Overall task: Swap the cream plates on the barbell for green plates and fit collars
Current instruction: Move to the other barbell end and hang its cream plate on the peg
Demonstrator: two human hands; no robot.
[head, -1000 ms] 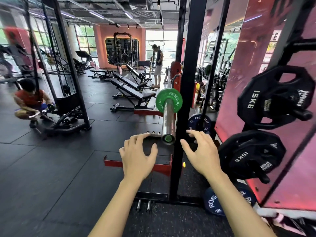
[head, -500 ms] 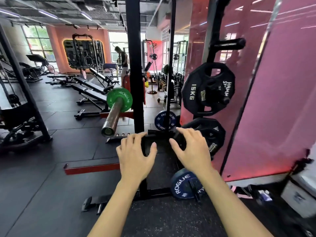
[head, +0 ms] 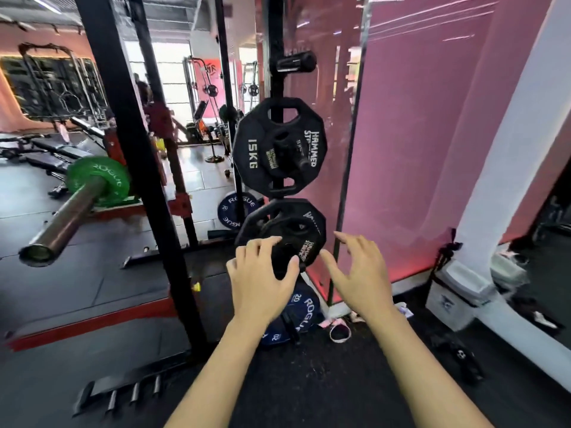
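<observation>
A green Rogue plate [head: 102, 177] sits on the barbell sleeve [head: 66, 217], which juts toward me at the left with its end bare. No collar shows on it. My left hand [head: 262, 279] and my right hand [head: 358, 273] hover palm-down with fingers spread, holding nothing, in front of a black plate [head: 296, 230] low on the storage post. A blue Rogue plate [head: 296, 316] with a black clamp-like piece on it leans on the floor under my hands. No cream plate is in view.
A black 15 kg plate [head: 278, 146] hangs above on the same post [head: 276, 41]. The rack upright [head: 139, 168] stands between barbell and storage. Another blue plate [head: 236, 210] leans further back. A pink wall [head: 417, 149] and a white bin [head: 457, 295] are at right.
My view has swung right, away from the barbell end toward the plate storage post. Both hands stay open and now sit in front of the lower black plate.
</observation>
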